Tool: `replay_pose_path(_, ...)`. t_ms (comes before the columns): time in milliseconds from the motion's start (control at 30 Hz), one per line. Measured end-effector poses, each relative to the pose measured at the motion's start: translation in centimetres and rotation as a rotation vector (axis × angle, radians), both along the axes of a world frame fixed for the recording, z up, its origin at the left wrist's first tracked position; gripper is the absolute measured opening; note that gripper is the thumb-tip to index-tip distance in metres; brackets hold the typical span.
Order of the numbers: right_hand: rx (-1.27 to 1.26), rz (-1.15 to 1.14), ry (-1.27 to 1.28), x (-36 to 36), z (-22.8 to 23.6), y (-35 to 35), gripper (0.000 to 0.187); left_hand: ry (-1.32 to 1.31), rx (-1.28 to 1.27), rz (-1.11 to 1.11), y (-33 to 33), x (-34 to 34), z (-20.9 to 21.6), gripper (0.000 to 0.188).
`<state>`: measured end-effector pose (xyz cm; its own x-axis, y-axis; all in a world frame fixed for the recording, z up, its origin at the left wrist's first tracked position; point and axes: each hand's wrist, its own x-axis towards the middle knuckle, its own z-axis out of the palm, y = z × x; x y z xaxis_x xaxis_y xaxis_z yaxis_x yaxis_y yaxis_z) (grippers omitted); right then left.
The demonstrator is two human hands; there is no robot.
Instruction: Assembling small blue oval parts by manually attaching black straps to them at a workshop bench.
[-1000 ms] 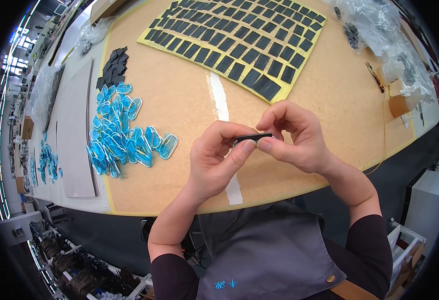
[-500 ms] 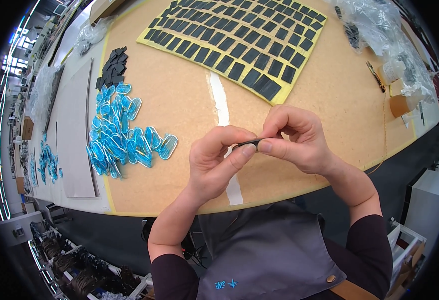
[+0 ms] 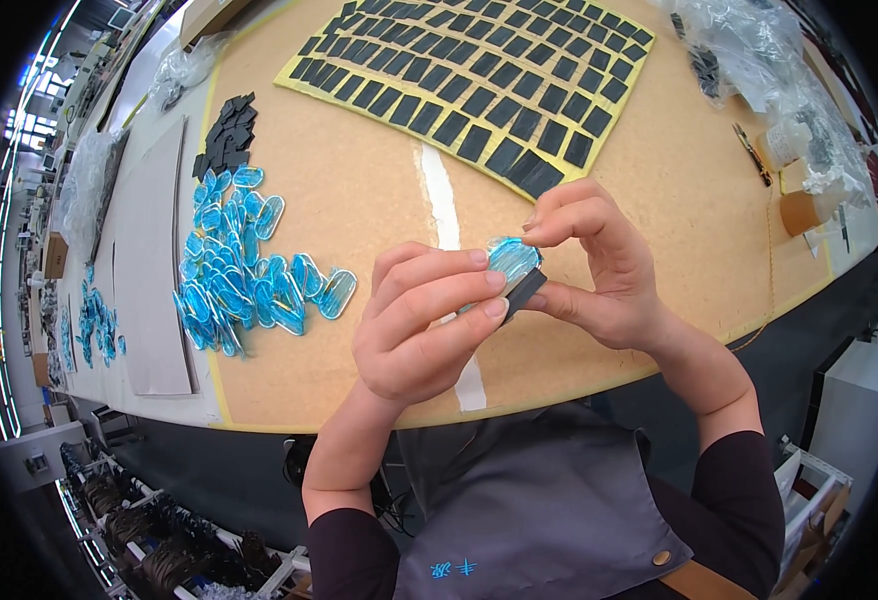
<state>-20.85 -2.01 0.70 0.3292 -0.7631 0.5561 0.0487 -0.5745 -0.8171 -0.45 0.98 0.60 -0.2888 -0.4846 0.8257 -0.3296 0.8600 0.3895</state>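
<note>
Above the table, a translucent blue oval piece [image 3: 512, 258] with a pale rim is tilted between my hands. A black rectangular piece [image 3: 526, 290] lies against its lower side, its flat face partly in view. My left hand [image 3: 414, 325] is closed around both, fingers across the blue face and thumb by the black piece. With curled fingers, my right hand [image 3: 604, 270] grips from the other side: the fingertips meet the blue piece's upper edge and the thumb touches the black piece. The undersides and the contact between the two pieces are hidden.
A pile of similar blue ovals [image 3: 234, 270] lies left of my hands, with loose black rectangles [image 3: 226, 140] behind it. Ahead, a yellow-edged board [image 3: 565, 190] carries rows of black rectangles. Small jars [image 3: 797, 212], tweezers [image 3: 751, 153] and plastic bags [image 3: 744, 50] stand at right.
My hands have turned the piece from edge-on to face-up, bringing the blue oval into view. The left fingers have spread across it, and the right fingertips have risen slightly along its edge.
</note>
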Motion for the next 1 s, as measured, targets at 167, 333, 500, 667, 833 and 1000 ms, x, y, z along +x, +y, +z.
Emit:
replay_pose_path(167,0.090,0.082,-0.010,-0.4,-0.5,0.3,0.040,-0.073,-0.178,0.114,0.0,0.3,0.0,0.032)
replay_pose_path(333,0.097,0.063,-0.052,-0.2,-0.3,0.5,0.040,-0.072,-0.157,0.122,0.1,0.4,-0.1,0.036)
replay_pose_path(500,-0.014,0.031,0.048,-0.8,0.3,0.1,0.027,0.043,0.079,0.025,-0.1,0.0,-0.3,0.031)
replay_pose_path(667,0.329,0.076,0.161,-0.6,0.9,0.8,0.005,0.293,0.539,-0.133,0.2,0.1,-1.5,0.024)
replay_pose_path(833,0.437,0.094,0.215,-0.4,0.7,1.3,0.006,0.513,0.889,-0.167,1.2,-0.9,-0.6,0.018)
replay_pose_path(1000,0.253,0.100,0.371,-0.1,0.9,1.1,0.009,0.599,1.107,-0.194,1.0,-0.8,-0.4,0.021)
